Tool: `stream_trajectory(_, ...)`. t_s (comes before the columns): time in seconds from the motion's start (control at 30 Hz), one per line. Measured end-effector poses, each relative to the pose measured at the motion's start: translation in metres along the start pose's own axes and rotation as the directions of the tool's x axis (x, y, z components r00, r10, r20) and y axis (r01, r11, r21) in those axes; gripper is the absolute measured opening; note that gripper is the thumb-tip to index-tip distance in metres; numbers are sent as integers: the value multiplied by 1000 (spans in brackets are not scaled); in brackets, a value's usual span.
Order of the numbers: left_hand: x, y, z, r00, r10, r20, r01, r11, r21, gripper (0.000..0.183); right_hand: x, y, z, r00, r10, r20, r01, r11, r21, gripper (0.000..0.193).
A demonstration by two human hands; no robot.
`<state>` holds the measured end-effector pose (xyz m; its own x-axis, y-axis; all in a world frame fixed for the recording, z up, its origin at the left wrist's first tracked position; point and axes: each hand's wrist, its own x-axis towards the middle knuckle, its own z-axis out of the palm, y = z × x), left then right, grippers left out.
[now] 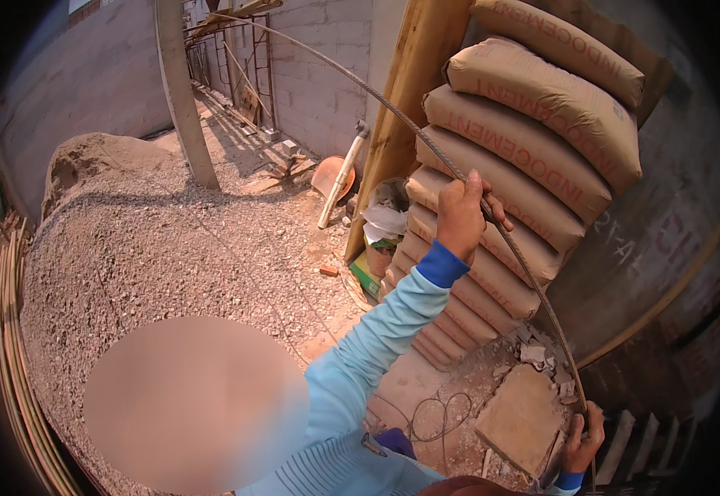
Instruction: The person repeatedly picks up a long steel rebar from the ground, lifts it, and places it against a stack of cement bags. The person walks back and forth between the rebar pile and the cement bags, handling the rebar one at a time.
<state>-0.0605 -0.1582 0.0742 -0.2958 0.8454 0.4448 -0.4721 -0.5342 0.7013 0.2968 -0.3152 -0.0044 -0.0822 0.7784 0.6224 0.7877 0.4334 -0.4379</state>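
Note:
A long, thin ribbed steel rebar rod (432,142) curves from the top left of the head view down to the lower right edge. My left hand (460,217) is closed around its middle, in front of a tall stack of brown paper sacks (513,157) with red print. My left arm reaches up and to the right, in a light blue sleeve with a darker blue cuff. Farther down the rod, at the lower right, my right hand (583,442) has its fingers wrapped around it. Most of my right forearm is out of view.
A gravel heap (170,248) spreads at the left, with a concrete post (185,99) behind. A wooden board (409,83) stands beside the sacks, near a pale pipe (342,182). A flat slab (521,417), rubble and loops of wire (442,417) lie low. Long thin poles (13,347) line the left edge.

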Motion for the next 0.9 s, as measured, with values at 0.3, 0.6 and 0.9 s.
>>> stream_trajectory(0.3, 159, 72, -19, 994, 100, 54, -99, 995, -21, 30, 124, -37, 51, 959, 112, -259, -48, 969, 241, 19)
stream_trajectory(0.6, 323, 127, -71, 974, 215, 72, -212, 976, -44, 28, 257, -107, 107, 953, -30, -300, 120, 951, 285, 23)
stream_trajectory(0.9, 466, 174, -138, 965, 250, 76, -235, 958, -167, 20, 342, -193, 153, 890, -84, -448, 178, 969, 173, 26)
